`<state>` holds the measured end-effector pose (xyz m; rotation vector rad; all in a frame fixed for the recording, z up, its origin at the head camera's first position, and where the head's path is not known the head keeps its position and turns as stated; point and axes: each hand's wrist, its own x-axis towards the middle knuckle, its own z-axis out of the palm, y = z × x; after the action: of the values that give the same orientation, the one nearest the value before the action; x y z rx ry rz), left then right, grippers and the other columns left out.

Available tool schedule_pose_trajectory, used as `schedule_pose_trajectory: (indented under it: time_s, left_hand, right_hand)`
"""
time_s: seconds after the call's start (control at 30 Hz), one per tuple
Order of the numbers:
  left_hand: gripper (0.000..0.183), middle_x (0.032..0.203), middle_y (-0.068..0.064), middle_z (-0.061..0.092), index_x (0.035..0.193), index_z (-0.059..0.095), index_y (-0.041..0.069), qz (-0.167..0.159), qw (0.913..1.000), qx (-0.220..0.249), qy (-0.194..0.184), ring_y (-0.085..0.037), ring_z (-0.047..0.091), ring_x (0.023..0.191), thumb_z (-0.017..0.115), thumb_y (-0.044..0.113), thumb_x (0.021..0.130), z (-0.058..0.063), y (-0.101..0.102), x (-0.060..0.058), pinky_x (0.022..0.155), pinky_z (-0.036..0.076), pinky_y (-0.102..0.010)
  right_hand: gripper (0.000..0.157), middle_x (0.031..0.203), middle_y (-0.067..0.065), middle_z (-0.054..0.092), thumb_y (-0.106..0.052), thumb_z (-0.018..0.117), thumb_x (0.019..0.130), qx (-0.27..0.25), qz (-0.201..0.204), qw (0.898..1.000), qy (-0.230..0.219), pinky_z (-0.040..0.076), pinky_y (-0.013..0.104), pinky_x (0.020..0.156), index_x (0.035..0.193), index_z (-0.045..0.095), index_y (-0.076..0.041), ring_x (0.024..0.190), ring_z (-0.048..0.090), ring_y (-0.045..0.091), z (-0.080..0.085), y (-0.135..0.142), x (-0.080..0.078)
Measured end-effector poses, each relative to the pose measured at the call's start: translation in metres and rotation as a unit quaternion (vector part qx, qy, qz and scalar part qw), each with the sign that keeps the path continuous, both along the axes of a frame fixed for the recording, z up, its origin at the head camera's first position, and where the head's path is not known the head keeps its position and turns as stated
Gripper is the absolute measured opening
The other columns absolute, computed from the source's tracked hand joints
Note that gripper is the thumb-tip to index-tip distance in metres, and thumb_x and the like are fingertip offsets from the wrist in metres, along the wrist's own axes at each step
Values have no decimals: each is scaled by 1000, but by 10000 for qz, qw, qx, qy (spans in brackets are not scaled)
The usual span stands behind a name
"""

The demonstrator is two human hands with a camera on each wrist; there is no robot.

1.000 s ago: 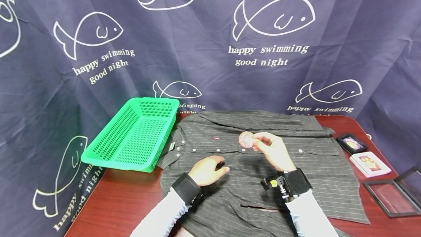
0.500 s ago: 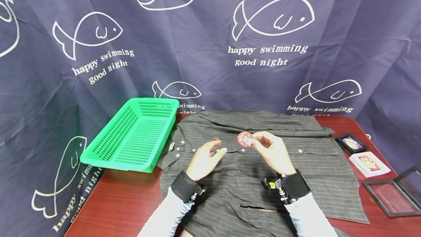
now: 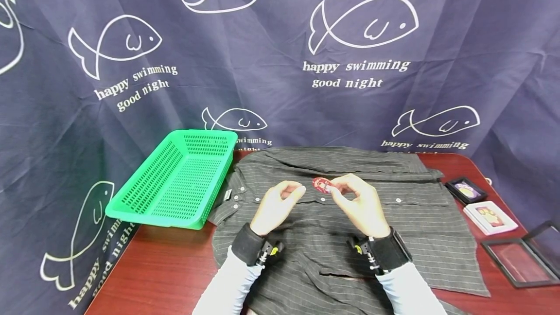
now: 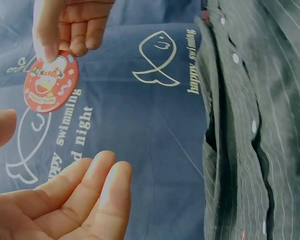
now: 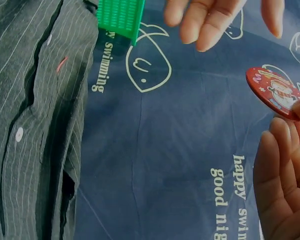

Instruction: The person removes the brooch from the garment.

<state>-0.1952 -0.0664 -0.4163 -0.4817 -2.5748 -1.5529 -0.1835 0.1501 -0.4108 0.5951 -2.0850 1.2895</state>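
Above a dark striped shirt, my right hand pinches a round red badge by its edge, between thumb and fingers. In the left wrist view the badge shows a printed cartoon figure on its face. My left hand hovers to the left of the badge, fingers relaxed and apart from it, holding nothing. From the right wrist view, the badge is tilted, and the left hand's fingertips are near it but not touching. The badge's back is hidden.
A green plastic basket stands at the left on the red-brown table. Along the right lie a black-framed case, a white box with a paw picture and an opened clear case with a black frame. A patterned curtain hangs behind.
My left hand has risen and moved right, closer to the badge. The right hand has shifted slightly left and tilted the badge, which stays pinched in it.
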Motion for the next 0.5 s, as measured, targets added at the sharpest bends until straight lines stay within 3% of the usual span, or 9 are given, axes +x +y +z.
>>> schedule_pose_trajectory:
  time_s: [0.23,0.37,0.5]
  left_hand:
    - [34,94,-17,73,105,68,-1,-319,9952,805,-452,-17,69,82,58,31,98,-1,6,-2,74,56,-23]
    - [37,96,-24,72,103,68,-5,-406,9903,1079,-779,-16,71,81,55,29,100,-6,7,-2,74,57,-23]
    - [38,95,-27,72,103,69,-6,-444,9875,1239,-870,-17,71,79,54,29,100,-8,6,-2,74,59,-28]
  right_hand:
    - [28,79,1,68,12,74,70,507,-8,9949,872,46,18,68,89,73,-9,70,59,10,0,-3,-2]
    - [28,81,1,68,11,73,72,668,120,9920,1062,47,18,70,91,73,-10,71,59,11,-2,-4,-3]
    - [24,82,-1,67,6,74,75,847,139,9906,1063,46,17,70,91,73,-12,73,60,9,-2,-5,-2]
